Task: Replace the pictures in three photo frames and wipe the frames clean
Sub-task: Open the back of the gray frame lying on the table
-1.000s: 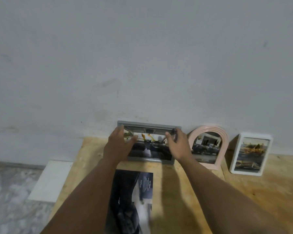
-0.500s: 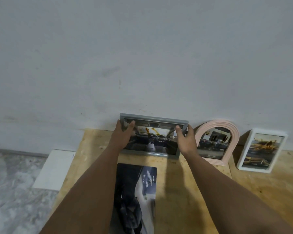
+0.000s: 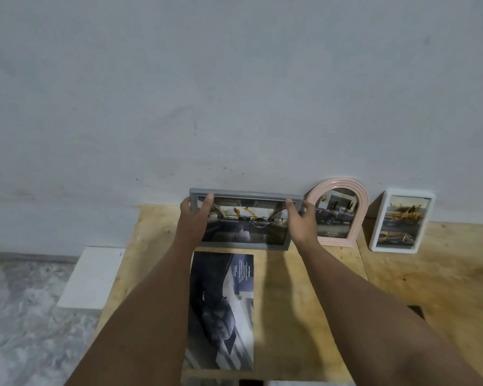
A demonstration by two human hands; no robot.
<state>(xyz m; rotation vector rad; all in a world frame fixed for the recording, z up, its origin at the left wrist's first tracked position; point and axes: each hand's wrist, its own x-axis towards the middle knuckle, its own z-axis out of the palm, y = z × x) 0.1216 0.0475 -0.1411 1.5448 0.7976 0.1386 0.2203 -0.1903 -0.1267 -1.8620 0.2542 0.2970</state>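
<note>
The person is standing in front of a wooden desk (image 3: pixel 304 302) that is pushed against a grey wall (image 3: pixel 234 93). Both arms are reaching forward to a grey frame (image 3: pixel 246 218), which is standing at the back of the desk and leaning against the wall. The left hand (image 3: pixel 193 218) is gripping the left end of this frame: the thumb is lying over the front near the top corner, and the other fingers are going behind the edge, so I cannot see them well. The right hand (image 3: pixel 301 221) is gripping the right end in the same way, with the fingers (image 3: pixel 290 204) closing around the upper right corner. Inside the grey frame a picture of a car interior is showing.

Just beside it, on the right, a pink arched frame (image 3: pixel 338 213) is leaning on the wall too, and the right hand is covering a small part of its left side. Next to that, a white frame (image 3: pixel 402 221) is standing a little tilted, apart from the pink one. Both are carrying pictures of vehicles.

On the desk, in front of the grey frame and between the two arms, a dark printed picture (image 3: pixel 223 310) is lying flat; the left forearm is hiding its left edge. To the left of the desk, lower down, a white board (image 3: pixel 91 278) is lying on the marbled floor (image 3: pixel 20 330)
</note>
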